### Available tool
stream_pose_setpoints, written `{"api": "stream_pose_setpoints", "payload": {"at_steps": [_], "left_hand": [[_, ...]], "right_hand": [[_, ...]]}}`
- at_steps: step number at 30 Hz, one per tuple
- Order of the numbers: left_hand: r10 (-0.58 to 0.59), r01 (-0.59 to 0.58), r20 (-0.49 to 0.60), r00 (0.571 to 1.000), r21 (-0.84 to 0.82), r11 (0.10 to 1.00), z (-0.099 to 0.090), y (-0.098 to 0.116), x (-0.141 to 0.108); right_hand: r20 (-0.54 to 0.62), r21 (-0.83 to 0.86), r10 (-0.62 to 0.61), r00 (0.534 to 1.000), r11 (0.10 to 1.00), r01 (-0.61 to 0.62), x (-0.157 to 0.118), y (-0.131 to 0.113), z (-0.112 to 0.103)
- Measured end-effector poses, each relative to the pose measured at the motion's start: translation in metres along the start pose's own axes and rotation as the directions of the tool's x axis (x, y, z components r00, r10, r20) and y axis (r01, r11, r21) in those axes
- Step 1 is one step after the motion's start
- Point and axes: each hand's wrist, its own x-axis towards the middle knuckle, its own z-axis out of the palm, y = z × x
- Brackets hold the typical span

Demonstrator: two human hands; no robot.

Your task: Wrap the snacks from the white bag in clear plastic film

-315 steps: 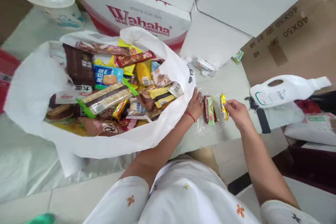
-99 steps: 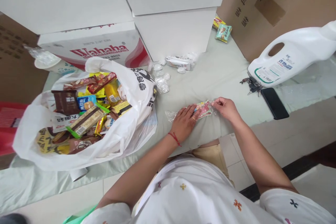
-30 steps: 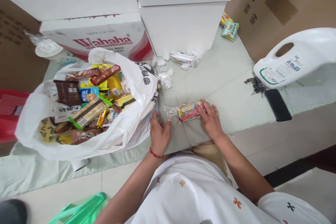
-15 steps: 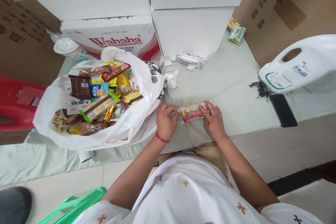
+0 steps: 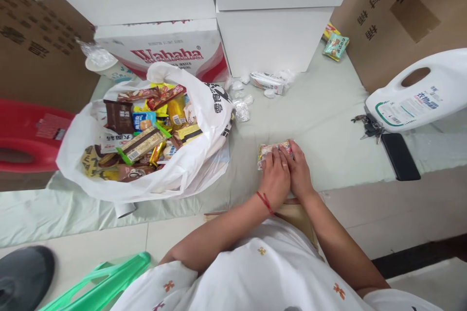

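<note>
Head view: packet work on a cloth-covered tabletop (image 5: 328, 121). One colourful, shiny packet (image 5: 264, 151) in hand, lying flat. Wrapping looks largely gathered in, with no loose tail showing at its left end; by my reading, the folding is mostly done and the pressing-down unfinished, since both hands are on it. Whether anything is sealed, cannot tell. Plenty of unsorted snacks (image 5: 146, 129) in the white carrier bag (image 5: 209, 143), well off to the left of the left hand; two small packs (image 5: 336, 47) lie far beyond the right hand, against a carton.

Left hand (image 5: 276, 175): fingers together, laid over the packet's middle; underside hidden, so cannot tell whether it pinches. Right hand (image 5: 299, 170): closed on the packet's right end, side touching the left hand. Packet sits directly under the fingers of both, its left end and far edge sticking out ahead.

Crumpled wrap (image 5: 241, 111) ahead and left of the left hand. Keys (image 5: 368, 125), phone (image 5: 400, 156) and white bottle (image 5: 408, 102) well to the right of the right hand.
</note>
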Motion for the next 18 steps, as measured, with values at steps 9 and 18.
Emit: {"api": "stream_pose_setpoints", "payload": {"at_steps": [9, 18], "left_hand": [[0.168, -0.316, -0.401, 0.9, -0.338, 0.887, -0.013, -0.061, -0.096], [-0.117, 0.081, -0.234, 0.965, -0.158, 0.984, 0.027, -0.072, -0.051]], "right_hand": [[-0.024, 0.009, -0.034, 0.999, 0.999, 0.034, 0.0, 0.004, 0.003], [-0.015, 0.014, -0.02, 1.0, 1.0, 0.02, 0.001, 0.002, 0.001]]}}
